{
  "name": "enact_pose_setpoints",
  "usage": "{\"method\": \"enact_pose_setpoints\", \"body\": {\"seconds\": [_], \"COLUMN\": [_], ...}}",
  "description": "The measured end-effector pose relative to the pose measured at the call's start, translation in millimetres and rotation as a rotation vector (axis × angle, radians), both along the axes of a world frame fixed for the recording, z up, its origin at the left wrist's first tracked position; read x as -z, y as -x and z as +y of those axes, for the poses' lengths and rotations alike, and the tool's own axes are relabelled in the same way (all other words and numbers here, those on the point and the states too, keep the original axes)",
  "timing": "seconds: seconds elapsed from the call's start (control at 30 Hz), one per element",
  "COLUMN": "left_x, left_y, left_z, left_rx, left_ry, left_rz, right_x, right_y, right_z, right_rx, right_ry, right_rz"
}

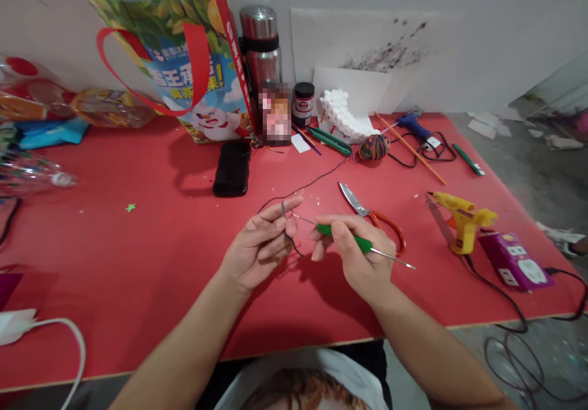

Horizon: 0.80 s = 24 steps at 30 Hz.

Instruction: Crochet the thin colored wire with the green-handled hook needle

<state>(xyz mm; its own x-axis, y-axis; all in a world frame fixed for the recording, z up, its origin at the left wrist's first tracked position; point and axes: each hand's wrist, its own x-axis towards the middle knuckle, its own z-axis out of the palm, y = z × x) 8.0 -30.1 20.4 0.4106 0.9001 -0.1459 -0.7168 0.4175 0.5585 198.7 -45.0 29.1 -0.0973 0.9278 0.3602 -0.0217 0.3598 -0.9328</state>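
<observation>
In my right hand (pixel 361 247) is a crochet hook with a green handle (pixel 344 238), its thin metal tip pointing left. My left hand (pixel 260 241) is raised palm up, with dark yarn (pixel 283 209) looped round the index finger and pinched by the thumb and other fingers. The hook's tip is close to this yarn; whether it has caught a loop is too small to tell. From my left hand the strand runs back over the red table (pixel 151 263) to a multicoloured yarn ball (pixel 373 148).
Orange-handled scissors (pixel 362 209) lie just beyond my right hand. To the right are a yellow glue gun (pixel 463 220) and a purple box (pixel 515 261) with cables. A black case (pixel 231 168), a steel thermos (pixel 261 45) and a printed bag (pixel 184 60) stand further back.
</observation>
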Motion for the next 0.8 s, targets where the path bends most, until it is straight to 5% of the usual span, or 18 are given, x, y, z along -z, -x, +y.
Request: {"method": "enact_pose_setpoints", "body": {"seconds": [0.23, 0.43, 0.8], "left_x": [0.2, -1.0, 0.7], "left_y": [2, 1, 1], "left_z": [-3, -3, -8], "left_rx": [-0.126, -0.098, -0.112], "left_ry": [-0.15, -0.187, -0.29], "left_rz": [0.265, 0.343, 0.597], "right_x": [-2.3, -2.0, -7.7], "right_y": [-5, -9, -15], "right_z": [2, 4, 3], "right_rx": [0.057, 0.026, 0.039], "right_ry": [0.075, 0.129, -0.099], "right_rz": [0.081, 0.147, -0.287]}}
